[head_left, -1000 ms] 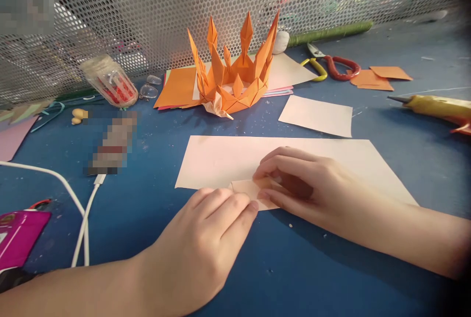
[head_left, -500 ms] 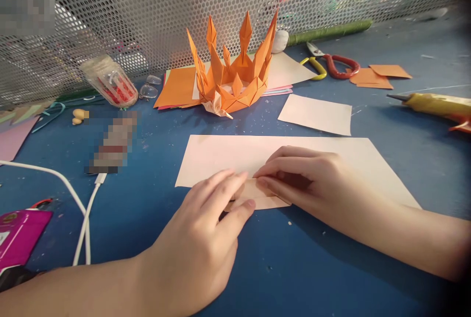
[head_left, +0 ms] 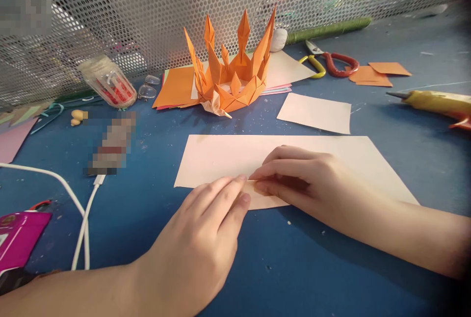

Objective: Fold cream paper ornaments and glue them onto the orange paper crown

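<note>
A small pale folded paper piece lies on the blue table at the near edge of a long pale sheet. My left hand rests on the piece's left end, fingers together and pressed flat on it. My right hand covers its right part, fingers curled and pinching its top edge. Most of the small piece is hidden under both hands. Behind the sheet stands an orange folded paper crown.
Colored sheets lie under the crown. A smaller pale paper, red-handled pliers, orange scraps and a yellow glue gun lie right. A white cable, magenta pack and plastic bag sit left. Perforated mesh stands behind.
My left hand slid forward from the piece's near corner onto its left end, fingers now flat beside the right fingertips. My right hand kept its place.
</note>
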### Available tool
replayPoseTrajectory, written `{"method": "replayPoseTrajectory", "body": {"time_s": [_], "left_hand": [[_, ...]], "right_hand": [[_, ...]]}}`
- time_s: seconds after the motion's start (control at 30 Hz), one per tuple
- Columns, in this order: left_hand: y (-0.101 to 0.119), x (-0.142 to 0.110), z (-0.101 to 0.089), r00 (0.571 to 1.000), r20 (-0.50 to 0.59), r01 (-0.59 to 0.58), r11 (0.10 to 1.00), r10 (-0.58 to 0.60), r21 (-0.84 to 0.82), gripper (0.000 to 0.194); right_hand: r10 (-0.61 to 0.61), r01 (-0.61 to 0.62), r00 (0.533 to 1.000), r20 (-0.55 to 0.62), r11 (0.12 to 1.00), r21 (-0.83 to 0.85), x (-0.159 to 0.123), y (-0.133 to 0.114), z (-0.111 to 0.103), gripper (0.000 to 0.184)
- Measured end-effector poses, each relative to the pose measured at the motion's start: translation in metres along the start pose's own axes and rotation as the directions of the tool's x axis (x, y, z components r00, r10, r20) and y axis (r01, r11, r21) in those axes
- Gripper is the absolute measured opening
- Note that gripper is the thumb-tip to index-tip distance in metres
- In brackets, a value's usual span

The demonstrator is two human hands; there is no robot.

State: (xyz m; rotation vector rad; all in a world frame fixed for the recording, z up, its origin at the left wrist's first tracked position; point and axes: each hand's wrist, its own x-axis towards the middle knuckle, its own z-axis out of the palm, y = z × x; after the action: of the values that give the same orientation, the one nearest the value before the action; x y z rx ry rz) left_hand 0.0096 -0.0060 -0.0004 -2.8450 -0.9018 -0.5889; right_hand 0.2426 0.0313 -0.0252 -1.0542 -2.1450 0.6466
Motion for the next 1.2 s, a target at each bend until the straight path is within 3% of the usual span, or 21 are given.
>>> {"method": "replayPoseTrajectory", "body": {"time_s": [0.13, 0.53, 0.87, 1.07, 1.13, 1.2], "left_hand": [[0.002, -0.004, -0.001, 0.999, 0.025, -0.034, 0.993, 0.032, 0.11, 0.039], [0.008, -0.002, 0.002, 0.998, 0.064, -0.004, 0.977, -0.01, 0.215, 0.04], [0.008, -0.003, -0.004, 1.0, 0.024, -0.018, 0.98, 0.013, 0.196, 0.034], [0.008, 0.0, -0.002, 1.0, -0.003, 0.014, 0.985, -0.013, 0.171, 0.033], [0.008, -0.001, 0.0, 1.0, -0.021, -0.007, 0.981, 0.011, 0.194, 0.03], [0.007, -0.003, 0.001, 0.998, -0.044, -0.039, 0.979, 0.049, 0.201, 0.029]], "right_hand": [[-0.043, 0.043, 0.999, 0.02, 0.999, -0.003, -0.002, 0.0, -0.002, 0.031], [-0.129, 0.133, 0.989, 0.078, 0.99, -0.051, 0.0, -0.002, -0.006, 0.025], [0.077, -0.073, 0.996, -0.037, 0.991, 0.111, -0.002, 0.002, 0.0, 0.026], [0.164, -0.171, 0.984, 0.064, 0.977, 0.127, 0.009, -0.005, -0.012, 0.022], [0.112, -0.12, 0.991, 0.072, 0.987, 0.104, 0.009, -0.003, -0.015, 0.023], [-0.02, 0.013, 0.996, 0.085, 0.996, 0.084, 0.007, 0.003, -0.016, 0.024]]}}
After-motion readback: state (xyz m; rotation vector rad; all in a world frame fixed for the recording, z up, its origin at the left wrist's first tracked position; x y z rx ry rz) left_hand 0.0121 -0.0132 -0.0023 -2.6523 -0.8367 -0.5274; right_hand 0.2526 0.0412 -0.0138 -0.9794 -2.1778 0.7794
